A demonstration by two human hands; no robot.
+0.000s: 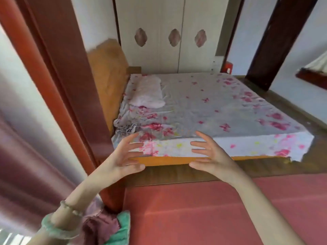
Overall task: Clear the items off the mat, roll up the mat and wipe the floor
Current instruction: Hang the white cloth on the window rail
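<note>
A red mat [203,209] covers the floor in the lower half of the head view. My left hand [126,157] and my right hand [207,154] are raised side by side above its far edge, palms facing each other, fingers spread and slightly bent, holding nothing. Both hang in the air in front of the bed's near side. A bundle of green and purple cloth [109,228] lies at the mat's left edge, beside my left forearm.
A low bed [203,106] with a grey flowered sheet and a pale folded blanket [148,93] stands just beyond the mat. A red-brown door frame [70,96] rises on the left. A white wardrobe [168,32] is behind the bed. Wooden floor [292,167] shows to the right.
</note>
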